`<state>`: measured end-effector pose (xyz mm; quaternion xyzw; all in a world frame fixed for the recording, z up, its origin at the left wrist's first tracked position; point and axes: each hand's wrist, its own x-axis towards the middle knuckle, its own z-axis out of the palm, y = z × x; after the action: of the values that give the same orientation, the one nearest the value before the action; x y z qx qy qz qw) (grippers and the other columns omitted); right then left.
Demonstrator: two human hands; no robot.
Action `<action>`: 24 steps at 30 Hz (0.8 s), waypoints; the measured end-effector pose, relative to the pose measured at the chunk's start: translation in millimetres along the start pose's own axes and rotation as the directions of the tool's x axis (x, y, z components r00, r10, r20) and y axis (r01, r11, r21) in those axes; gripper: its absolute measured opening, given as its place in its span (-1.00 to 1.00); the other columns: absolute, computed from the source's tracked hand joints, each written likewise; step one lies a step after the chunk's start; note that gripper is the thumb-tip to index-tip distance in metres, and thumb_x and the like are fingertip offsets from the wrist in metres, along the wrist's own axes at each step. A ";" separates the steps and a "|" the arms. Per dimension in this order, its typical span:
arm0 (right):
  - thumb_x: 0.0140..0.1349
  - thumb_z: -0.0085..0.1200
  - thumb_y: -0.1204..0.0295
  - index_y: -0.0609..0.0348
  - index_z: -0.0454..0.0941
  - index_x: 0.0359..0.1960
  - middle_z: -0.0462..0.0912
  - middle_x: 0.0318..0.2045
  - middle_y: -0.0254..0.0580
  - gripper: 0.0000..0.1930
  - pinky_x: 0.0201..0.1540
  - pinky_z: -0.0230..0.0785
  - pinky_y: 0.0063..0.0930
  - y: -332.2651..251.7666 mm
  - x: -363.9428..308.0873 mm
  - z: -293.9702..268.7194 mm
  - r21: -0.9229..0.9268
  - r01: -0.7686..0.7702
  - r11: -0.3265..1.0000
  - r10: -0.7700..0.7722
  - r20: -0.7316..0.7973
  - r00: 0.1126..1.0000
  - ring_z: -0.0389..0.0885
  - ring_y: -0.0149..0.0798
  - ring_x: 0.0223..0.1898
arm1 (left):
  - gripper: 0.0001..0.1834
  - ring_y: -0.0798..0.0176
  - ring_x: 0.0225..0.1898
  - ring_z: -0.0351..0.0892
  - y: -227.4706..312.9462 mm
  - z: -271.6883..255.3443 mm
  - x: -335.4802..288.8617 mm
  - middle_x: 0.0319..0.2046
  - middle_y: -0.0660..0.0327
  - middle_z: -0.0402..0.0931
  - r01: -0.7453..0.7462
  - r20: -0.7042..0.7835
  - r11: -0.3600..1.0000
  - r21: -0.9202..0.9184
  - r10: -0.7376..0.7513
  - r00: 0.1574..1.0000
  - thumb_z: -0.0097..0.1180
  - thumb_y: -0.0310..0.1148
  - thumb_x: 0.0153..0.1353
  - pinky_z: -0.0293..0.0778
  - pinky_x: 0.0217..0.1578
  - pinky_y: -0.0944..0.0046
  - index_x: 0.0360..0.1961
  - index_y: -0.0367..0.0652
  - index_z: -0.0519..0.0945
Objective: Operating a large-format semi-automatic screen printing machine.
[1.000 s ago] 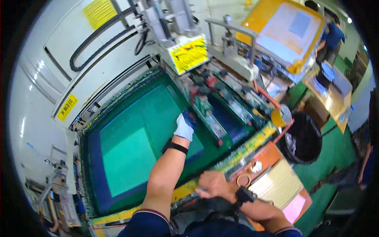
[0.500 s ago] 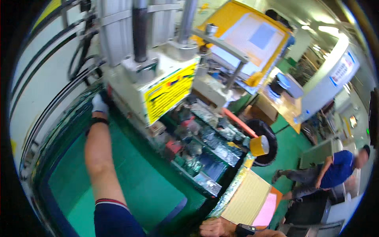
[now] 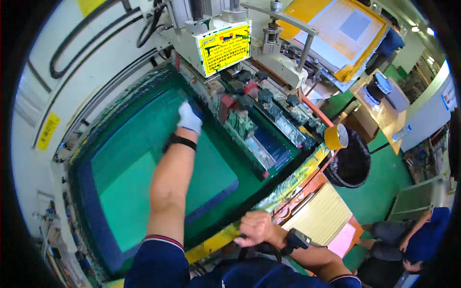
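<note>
My left hand [image 3: 189,118], in a white glove with a black band at the wrist, reaches over a green mesh screen [image 3: 132,180] set in a dark frame. Its fingers are curled down at the screen's far part, against something dark blue [image 3: 196,108] that I cannot make out. My right hand [image 3: 257,226] is bare and closed, close to my body by the yellow near edge [image 3: 211,246]. A bit of black shows under its fingers; what it is stays hidden. A black watch-like device [image 3: 296,240] sits on that wrist.
Ink-stained clamps with dark knobs [image 3: 245,86] stand right of the screen, below a white machine head with a yellow sign [image 3: 225,48]. A yellow tape roll [image 3: 336,137], a black-lined bin [image 3: 353,163] and cardboard [image 3: 319,213] lie to the right. A person [image 3: 427,240] sits at far right.
My left hand has come from the screen's far left corner to its far right part. My view has shifted, and more of my right arm shows, with the hand still closed.
</note>
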<state>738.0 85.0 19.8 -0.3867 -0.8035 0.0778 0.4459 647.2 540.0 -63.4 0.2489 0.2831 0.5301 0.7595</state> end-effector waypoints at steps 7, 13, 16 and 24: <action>0.00 0.26 0.20 0.07 0.34 -0.65 0.35 -0.63 -0.20 -0.65 -0.50 0.29 -0.21 5.7 -16.9 -16.7 0.048 0.079 0.996 -0.076 -0.054 0.996 0.44 -0.09 -0.53 | -0.58 0.02 0.07 0.50 -68.3 118.2 -256.3 0.07 0.04 0.52 0.342 0.119 0.927 -0.152 -0.327 0.938 -0.30 -0.30 0.38 0.37 0.17 0.01 0.14 -0.19 0.47; 0.00 0.27 0.23 0.06 0.34 -0.65 0.36 -0.63 -0.22 -0.66 -0.52 0.28 -0.23 -16.3 -36.8 -26.6 0.144 0.151 0.978 -0.143 -0.067 0.987 0.43 -0.11 -0.55 | -0.57 -0.04 0.06 0.52 -104.4 97.8 -310.0 0.11 0.01 0.49 0.405 0.248 0.901 -0.152 -0.362 0.898 -0.27 -0.23 0.46 0.45 0.11 -0.08 0.17 -0.29 0.41; 0.00 0.27 0.25 0.08 0.33 -0.68 0.34 -0.67 -0.21 -0.65 -0.57 0.25 -0.23 -2.4 -29.5 -23.1 0.137 0.104 0.985 -0.092 -0.090 0.992 0.40 -0.11 -0.61 | -0.57 0.04 0.07 0.52 -105.2 93.9 -285.8 0.10 0.05 0.50 0.455 0.262 0.865 -0.213 -0.398 0.879 -0.24 -0.20 0.44 0.44 0.13 0.00 0.16 -0.21 0.45; -0.04 0.30 0.27 0.00 0.42 -0.77 0.32 -0.77 -0.27 -0.68 -0.70 0.18 -0.30 12.1 -6.7 -13.5 0.015 -0.137 0.990 0.138 -0.101 0.985 0.35 -0.18 -0.73 | -0.69 0.09 -0.17 0.62 -19.0 29.0 -33.8 -0.20 0.18 0.66 -0.358 0.585 -0.829 0.431 -0.046 0.810 -0.07 -0.19 0.18 0.51 -0.24 0.14 -0.14 0.04 0.64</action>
<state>757.2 85.7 17.7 -0.4427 -0.7510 0.0919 0.4813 670.6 499.8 -49.8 0.9002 0.4044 0.0767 -0.1424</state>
